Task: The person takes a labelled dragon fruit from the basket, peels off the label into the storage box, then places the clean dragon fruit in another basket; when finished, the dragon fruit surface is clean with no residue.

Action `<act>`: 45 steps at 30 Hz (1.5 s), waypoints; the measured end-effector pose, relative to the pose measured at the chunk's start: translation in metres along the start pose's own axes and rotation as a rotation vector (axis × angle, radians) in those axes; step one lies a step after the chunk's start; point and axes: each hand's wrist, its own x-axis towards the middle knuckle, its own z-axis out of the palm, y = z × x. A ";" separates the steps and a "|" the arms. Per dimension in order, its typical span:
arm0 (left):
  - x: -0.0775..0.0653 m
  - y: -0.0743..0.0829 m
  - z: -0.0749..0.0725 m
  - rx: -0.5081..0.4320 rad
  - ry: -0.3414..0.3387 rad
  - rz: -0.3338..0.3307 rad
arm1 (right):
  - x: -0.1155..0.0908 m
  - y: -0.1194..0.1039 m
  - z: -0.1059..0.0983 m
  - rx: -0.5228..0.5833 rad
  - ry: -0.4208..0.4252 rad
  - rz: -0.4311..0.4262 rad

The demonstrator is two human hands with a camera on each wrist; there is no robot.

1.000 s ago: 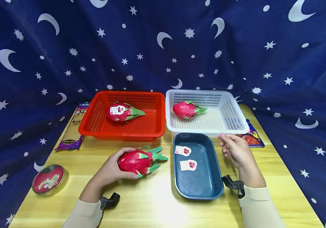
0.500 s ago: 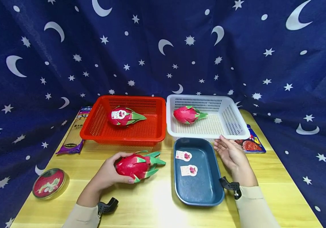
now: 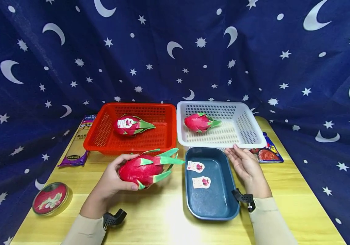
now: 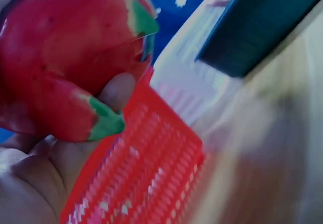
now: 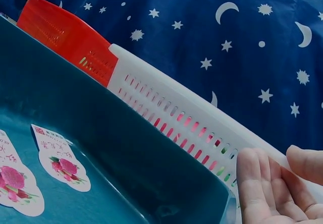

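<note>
My left hand grips a dragon fruit with green-tipped scales from its left side, thumb in front. The fruit hangs over the table, its leafy tip pointing right towards a blue tray. In that tray lie two white stickers printed with dragon fruit. My right hand is by the tray's right side, palm turned up and fingers loosely extended, its fingertips at the front rim of a white basket. The right wrist view shows no thing between the fingers and thumb.
A red basket holds a dragon fruit with a sticker on it; the white basket holds another dragon fruit. A noodle packet and a round tin stand left. A blue packet lies right. A starry curtain hangs behind.
My left hand has raised the dragon fruit off the table and shifted it slightly left. My right hand has moved a little left, and its fingers have loosened and spread out.
</note>
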 end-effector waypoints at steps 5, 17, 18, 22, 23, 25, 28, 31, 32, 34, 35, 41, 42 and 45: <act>0.029 0.013 0.019 0.006 0.012 0.020 | 0.001 0.001 -0.002 -0.013 0.010 -0.009; 0.135 0.019 0.116 0.163 0.054 0.049 | 0.000 0.003 -0.002 -0.020 0.007 0.000; 0.144 0.017 0.122 0.173 0.063 0.040 | 0.000 0.003 -0.002 -0.021 0.005 0.000; 0.175 0.008 0.140 0.194 0.087 0.027 | 0.001 0.003 -0.002 -0.024 0.001 -0.001; 0.182 0.006 0.144 0.198 0.088 0.024 | 0.002 0.003 -0.002 -0.015 -0.002 -0.002; 0.194 0.002 0.150 0.205 0.073 0.017 | 0.002 0.003 -0.002 -0.010 0.000 -0.005; 0.208 -0.005 0.159 0.237 0.044 -0.007 | 0.002 0.003 -0.002 -0.025 0.007 -0.006; 0.221 -0.011 0.167 0.309 0.013 -0.014 | 0.002 0.003 -0.003 -0.046 0.012 0.000; 0.225 -0.013 0.169 0.348 0.006 -0.014 | 0.002 0.004 -0.003 -0.053 0.011 -0.003; 0.231 -0.017 0.173 0.431 -0.011 -0.018 | 0.001 0.004 -0.003 -0.059 0.000 -0.005; 0.233 -0.018 0.174 0.465 -0.025 -0.025 | 0.001 0.005 -0.003 -0.062 -0.005 -0.007; 0.243 -0.020 0.176 0.604 -0.134 -0.095 | 0.000 0.005 -0.005 -0.054 -0.015 -0.015; 0.244 -0.020 0.175 0.599 -0.145 -0.111 | 0.000 0.005 -0.005 -0.050 -0.014 -0.016; 0.247 -0.020 0.173 0.591 -0.149 -0.147 | 0.000 0.005 -0.004 -0.050 -0.011 -0.014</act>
